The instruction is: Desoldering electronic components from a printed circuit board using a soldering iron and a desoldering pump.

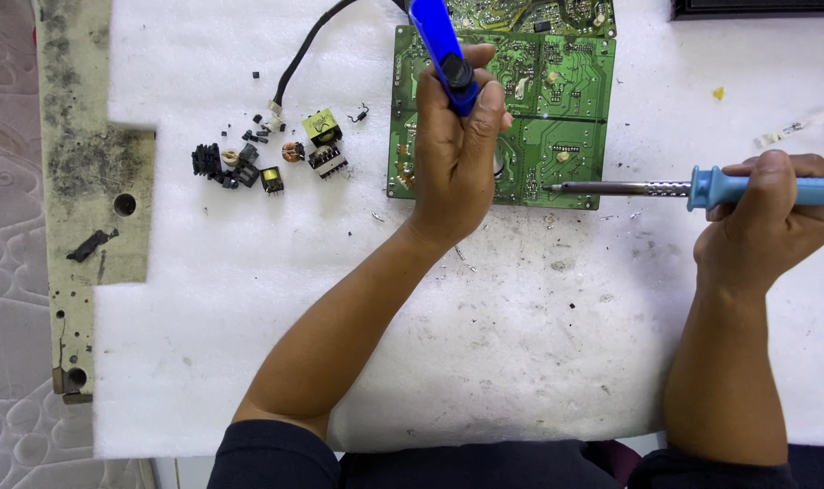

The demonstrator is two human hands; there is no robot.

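A green circuit board (557, 100) lies on white foam sheet (249, 299) at the top centre. My left hand (457, 154) rests over the board's lower left part and grips a blue desoldering pump (441, 45), thumb on its black button. My right hand (774, 217) holds a soldering iron (693, 187) with a light blue handle, lying level. Its metal tip points left and touches the board's lower right edge.
Several small removed parts (267, 158), black and yellow, lie in a cluster left of the board beside a black cable (303, 50). A worn, stained bench strip (86, 181) borders the foam at left. A yellow scrap (718, 92) lies at upper right.
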